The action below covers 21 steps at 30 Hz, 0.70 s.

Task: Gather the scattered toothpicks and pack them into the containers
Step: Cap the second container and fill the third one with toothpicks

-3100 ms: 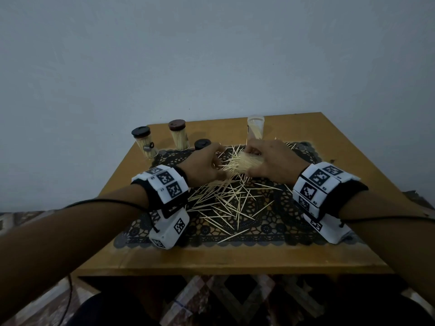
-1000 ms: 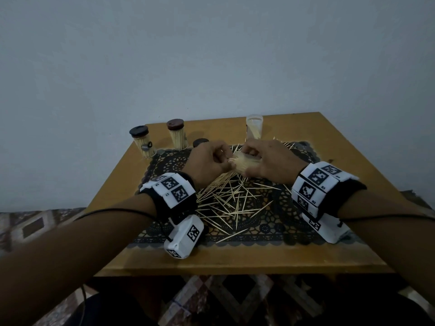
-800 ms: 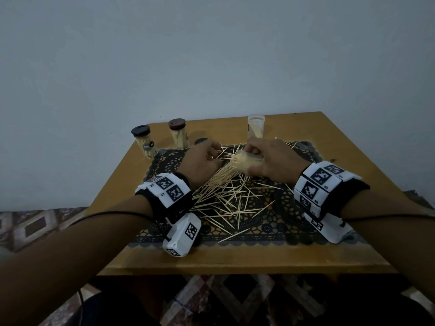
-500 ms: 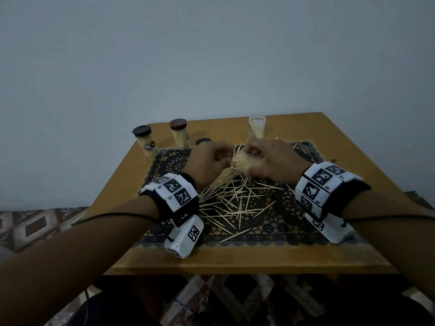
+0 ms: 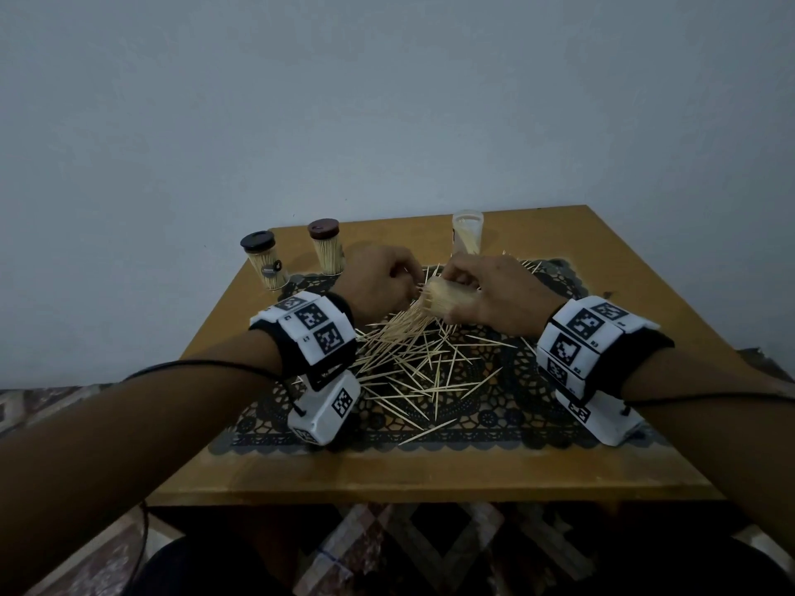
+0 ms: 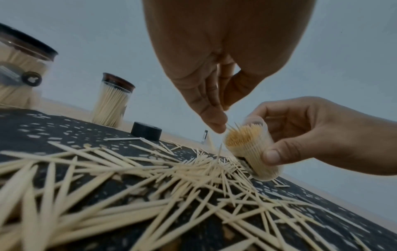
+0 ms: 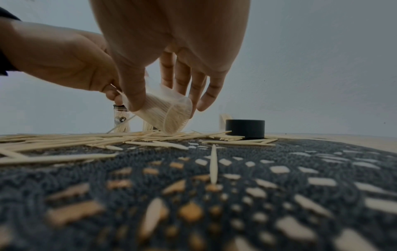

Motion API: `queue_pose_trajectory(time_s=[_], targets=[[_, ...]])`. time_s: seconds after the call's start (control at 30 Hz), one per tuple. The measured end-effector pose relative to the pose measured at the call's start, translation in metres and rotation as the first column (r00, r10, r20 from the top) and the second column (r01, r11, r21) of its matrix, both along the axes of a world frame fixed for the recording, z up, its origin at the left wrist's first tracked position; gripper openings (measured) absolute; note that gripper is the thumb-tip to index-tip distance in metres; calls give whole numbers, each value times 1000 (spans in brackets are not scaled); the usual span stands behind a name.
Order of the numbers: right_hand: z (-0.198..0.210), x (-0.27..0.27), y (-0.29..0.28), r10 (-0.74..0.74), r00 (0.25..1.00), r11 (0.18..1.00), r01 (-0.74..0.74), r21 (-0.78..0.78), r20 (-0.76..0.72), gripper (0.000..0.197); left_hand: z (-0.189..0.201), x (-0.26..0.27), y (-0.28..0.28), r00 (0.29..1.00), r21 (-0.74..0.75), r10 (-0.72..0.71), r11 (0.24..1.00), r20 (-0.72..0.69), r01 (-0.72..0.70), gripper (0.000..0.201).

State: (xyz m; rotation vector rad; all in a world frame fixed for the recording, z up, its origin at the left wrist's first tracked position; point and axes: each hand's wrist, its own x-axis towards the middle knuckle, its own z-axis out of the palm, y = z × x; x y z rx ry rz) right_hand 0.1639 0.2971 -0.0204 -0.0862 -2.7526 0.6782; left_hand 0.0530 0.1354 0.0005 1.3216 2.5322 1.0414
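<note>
Many loose toothpicks (image 5: 413,359) (image 6: 150,178) (image 7: 64,141) lie scattered on the dark lace mat (image 5: 494,406). My right hand (image 5: 451,294) (image 6: 268,134) (image 7: 169,101) grips a clear container (image 5: 443,296) (image 6: 249,149) (image 7: 169,117) between thumb and fingers. The container is tilted, its base on the pile and its mouth toward the left, and it is packed with toothpicks. My left hand (image 5: 415,286) (image 6: 221,117) (image 7: 114,96) is at that mouth, fingertips pinching a few thin toothpicks.
Two lidded containers full of toothpicks stand at the back left, one with a black lid (image 5: 264,264) and one with a brown lid (image 5: 327,249). An open clear container (image 5: 466,234) stands behind my right hand. A loose black lid (image 6: 146,133) (image 7: 244,129) sits on the mat. A wall rises behind the wooden table (image 5: 387,475).
My left hand dipped to the pile and came back to the container's mouth. The right hand has kept the tilted container in nearly the same spot.
</note>
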Motion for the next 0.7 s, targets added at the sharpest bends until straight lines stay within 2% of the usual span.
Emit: queue_pose_trajectory(time_s=[0.1,0.23,0.3,0.4,0.47,0.57,0.7], targets=[[0,0,0,-3,1000,1000,2,-12,-7,46,4,-3,-5,1000,23,5,1000,-26,-5,11],[1,0,-1,-6,1000,1000,6,-8,8,45,8,3,-6,980,-118,-194,973,46,198,8],[1,0,-1,-8,1000,1000,8,-16,12,44,9,2,-5,984,-95,-177,979,33,180,14],[1,0,0,-7,1000,1000,7,-20,-1,43,8,0,-7,998,4,-64,998,-6,64,18],[0,0,0,-10,1000,1000,10,-22,-2,44,9,5,-7,998,-51,-53,997,-31,51,22],[0,0,0,-10,1000,999,10,-32,-1,46,9,17,-8,992,-182,-123,977,-39,114,36],[-1,-1,2,-23,1000,999,23,-26,-12,45,8,19,-11,996,-113,-77,991,-43,72,37]])
